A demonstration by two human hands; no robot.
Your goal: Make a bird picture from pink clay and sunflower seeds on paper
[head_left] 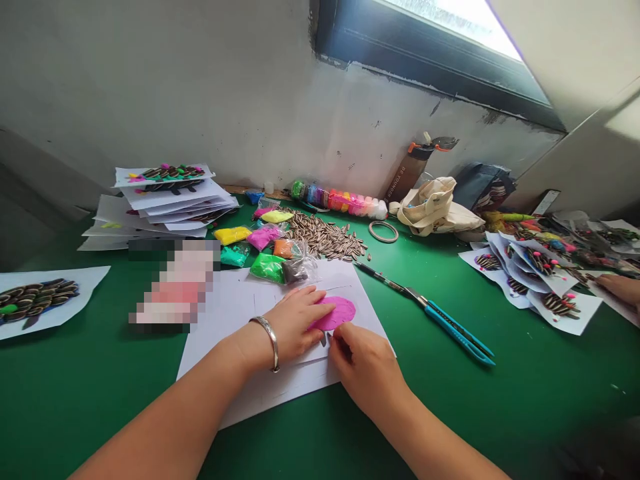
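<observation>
A flat pink clay oval lies on white paper in front of me. My left hand rests on the paper with fingers spread, its fingertips over the left edge of the oval. Between the hands, a dark seed sits at the oval's lower edge. My right hand is closed in a pinch at the same edge, around a small dark thing that looks like another seed. Beyond the paper are a pile of striped seeds and bags of coloured clay, including a green one.
Stacked papers with seed pictures stand back left. A blue cutter and a pen lie right of the paper. A tape ring, cloth bag and bottle are behind. Another person's hand is at far right.
</observation>
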